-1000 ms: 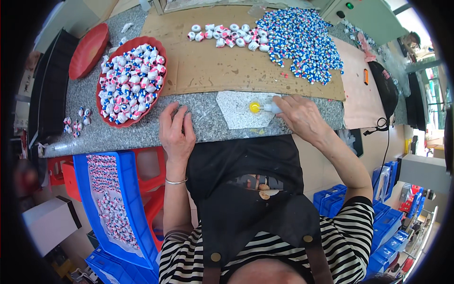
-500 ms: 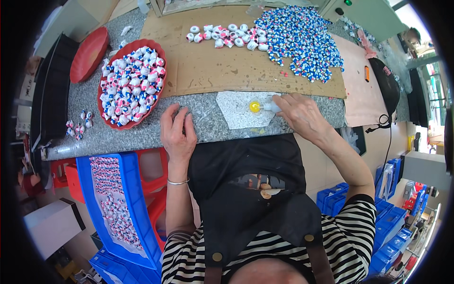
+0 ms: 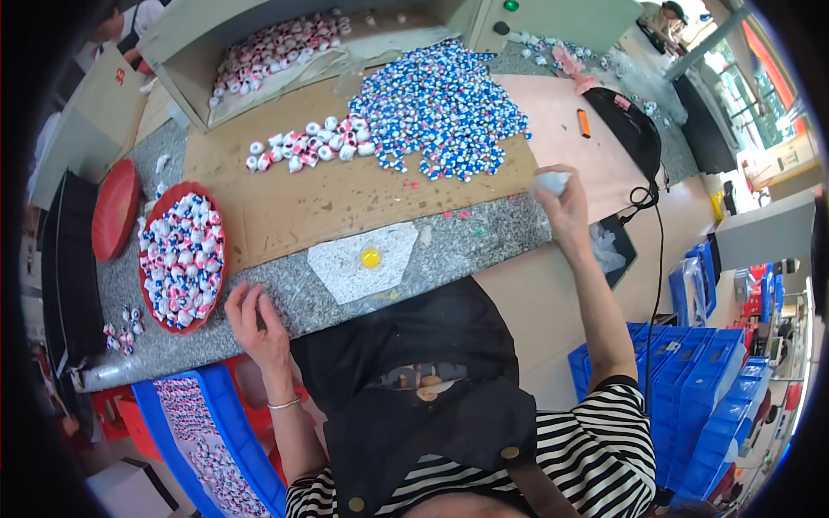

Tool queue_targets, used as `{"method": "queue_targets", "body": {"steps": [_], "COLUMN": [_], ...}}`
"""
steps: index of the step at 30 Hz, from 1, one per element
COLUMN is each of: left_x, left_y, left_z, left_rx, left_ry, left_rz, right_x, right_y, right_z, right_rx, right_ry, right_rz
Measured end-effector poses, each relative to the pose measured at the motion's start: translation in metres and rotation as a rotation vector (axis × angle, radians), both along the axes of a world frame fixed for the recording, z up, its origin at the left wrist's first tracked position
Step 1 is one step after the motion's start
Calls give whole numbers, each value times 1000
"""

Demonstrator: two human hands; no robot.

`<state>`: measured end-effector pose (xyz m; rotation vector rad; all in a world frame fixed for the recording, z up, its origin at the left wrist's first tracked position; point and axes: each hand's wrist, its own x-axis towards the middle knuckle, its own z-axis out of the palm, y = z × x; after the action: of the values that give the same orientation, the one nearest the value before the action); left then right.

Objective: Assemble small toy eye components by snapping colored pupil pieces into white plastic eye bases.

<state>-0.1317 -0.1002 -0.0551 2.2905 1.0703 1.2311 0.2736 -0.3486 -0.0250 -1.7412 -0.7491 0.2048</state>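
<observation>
My right hand [image 3: 566,207] is raised at the right end of the counter. Its fingers are closed round what looks like a small white squeeze bottle [image 3: 551,181], mostly hidden in the grip. My left hand [image 3: 259,328] rests at the counter's front edge, fingers loosely bent and apart, holding nothing. Between the hands lies a speckled white sheet [image 3: 341,274] bearing a round yellow blob [image 3: 370,258]. Left of my left hand stands a red scalloped bowl [image 3: 221,274] heaped with small white, blue and pink ball-shaped pieces [image 3: 181,259].
A brown cardboard sheet [image 3: 268,207] bears a heap of tiny blue-and-white pieces [image 3: 440,112] and larger white-and-pink ones [image 3: 315,142]. An orange cutter [image 3: 584,123] lies beside a black bag [image 3: 626,129]. Another red bowl [image 3: 116,211] and blue crates [image 3: 682,363] flank me.
My right hand has lifted the white bottle off the sheet and moved right, leaving the yellow blob. The whole view has swung right and tilted; my left hand stays at the counter edge.
</observation>
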Motion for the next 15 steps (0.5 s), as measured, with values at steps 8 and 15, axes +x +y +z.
{"method": "queue_targets", "body": {"steps": [8, 15], "left_x": [51, 131], "left_y": [2, 20], "left_z": [29, 44], "left_rx": [82, -171], "left_ry": [-18, 14], "left_rz": [-22, -321], "right_x": [70, -16], "right_y": [-44, 15], "right_z": [-25, -7], "right_rx": [-107, -48], "right_ry": [-192, -468], "right_rz": [-345, -141]}}
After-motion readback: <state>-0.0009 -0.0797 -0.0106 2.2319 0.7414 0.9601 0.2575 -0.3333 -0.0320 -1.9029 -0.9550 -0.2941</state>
